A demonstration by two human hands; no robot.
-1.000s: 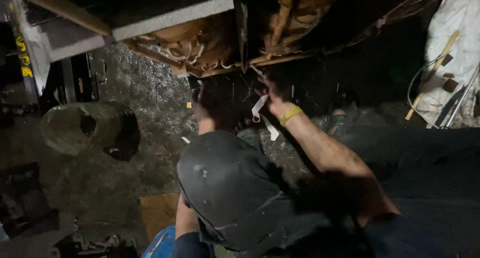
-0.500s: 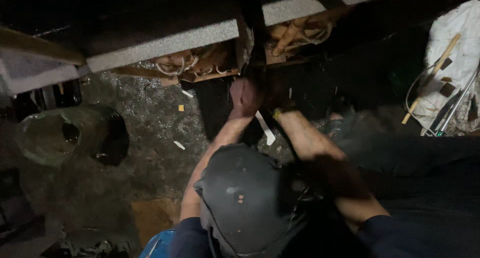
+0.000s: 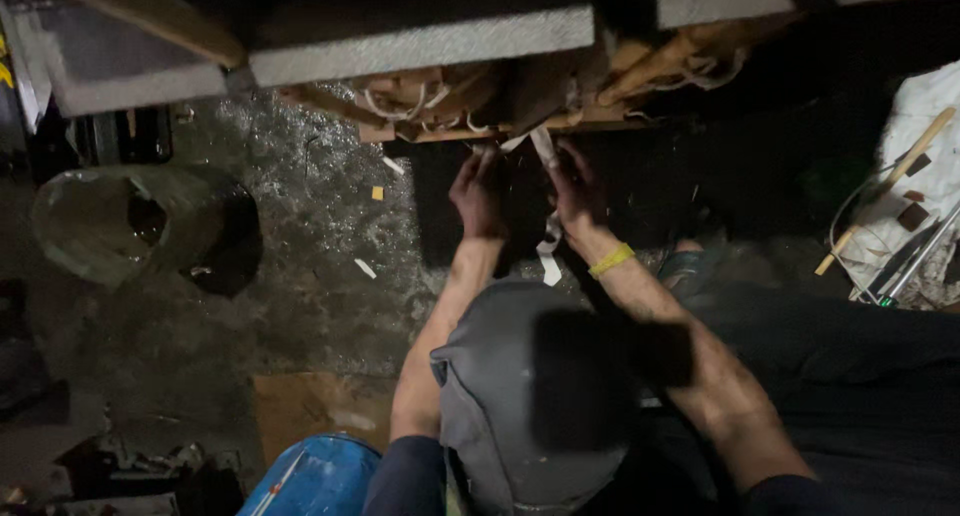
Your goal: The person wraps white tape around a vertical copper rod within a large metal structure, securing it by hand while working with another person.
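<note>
hands pinch pale strip below wooden frame: left hand and right hand closed on it; looks light, limp.

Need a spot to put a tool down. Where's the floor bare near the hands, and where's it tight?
Bare floor lies between the round bucket and the left hand, with only small scraps. It is tight around both hands: the right hand holds a pale strip under the wooden frame. The far right is cluttered with sticks and rods.
</note>
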